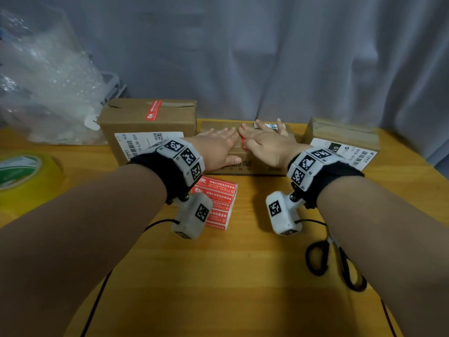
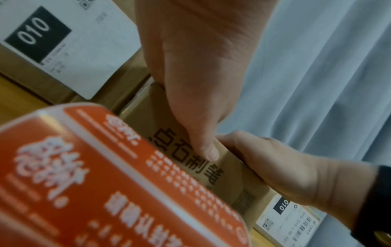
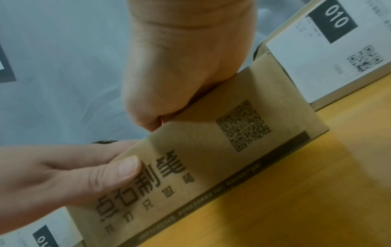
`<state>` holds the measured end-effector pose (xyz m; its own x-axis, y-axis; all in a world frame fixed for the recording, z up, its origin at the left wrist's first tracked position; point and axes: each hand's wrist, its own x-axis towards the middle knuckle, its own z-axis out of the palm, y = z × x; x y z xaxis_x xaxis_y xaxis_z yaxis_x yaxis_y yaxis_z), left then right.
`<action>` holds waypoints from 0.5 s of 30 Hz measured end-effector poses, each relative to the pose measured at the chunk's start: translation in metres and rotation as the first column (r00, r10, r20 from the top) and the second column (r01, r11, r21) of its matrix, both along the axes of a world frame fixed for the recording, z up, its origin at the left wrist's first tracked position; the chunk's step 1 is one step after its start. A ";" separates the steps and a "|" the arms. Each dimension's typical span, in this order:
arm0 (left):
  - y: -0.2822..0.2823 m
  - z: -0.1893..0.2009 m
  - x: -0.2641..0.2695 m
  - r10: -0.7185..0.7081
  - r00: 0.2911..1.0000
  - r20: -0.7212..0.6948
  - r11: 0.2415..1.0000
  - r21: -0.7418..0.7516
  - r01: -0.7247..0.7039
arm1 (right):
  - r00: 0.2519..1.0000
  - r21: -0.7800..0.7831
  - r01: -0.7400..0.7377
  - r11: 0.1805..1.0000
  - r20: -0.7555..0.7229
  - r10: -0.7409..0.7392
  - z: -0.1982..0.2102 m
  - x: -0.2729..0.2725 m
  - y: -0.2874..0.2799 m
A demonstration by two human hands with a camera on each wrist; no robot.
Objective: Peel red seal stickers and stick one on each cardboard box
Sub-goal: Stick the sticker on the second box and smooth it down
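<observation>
Pressing flat left hand and right hand, fingers spread, on middle brown cardboard box; we risk creasing red seal sticker through uneven smoothing.

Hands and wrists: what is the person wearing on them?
Bare forearms, no sleeves or gloves. Each wrist carries a black band with white blocks bearing black-and-white square markers, and a white camera pod hanging below; a thin black cable runs from each pod.
</observation>
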<state>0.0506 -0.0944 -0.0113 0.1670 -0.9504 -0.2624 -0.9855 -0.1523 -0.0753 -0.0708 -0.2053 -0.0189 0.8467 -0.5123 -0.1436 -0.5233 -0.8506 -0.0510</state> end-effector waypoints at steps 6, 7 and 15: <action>-0.009 0.010 -0.003 0.040 0.991 0.128 0.996 0.069 -0.049 | 0.996 0.045 0.077 0.996 -0.037 -0.075 0.002 0.017 -0.008; -0.009 0.010 -0.002 0.038 0.990 0.133 0.996 0.070 -0.048 | 0.997 0.059 0.064 0.996 -0.046 -0.061 0.003 0.018 -0.010; -0.009 0.011 0.002 0.036 0.988 0.153 0.997 0.066 -0.047 | 0.971 0.146 -0.216 0.965 0.134 0.197 0.016 -0.015 0.003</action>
<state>0.0527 -0.1038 -0.0003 0.2486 -0.9223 -0.2960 -0.9548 -0.1818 -0.2352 -0.0862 -0.2025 -0.0027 0.9475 -0.3029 -0.1022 -0.3191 -0.9157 -0.2442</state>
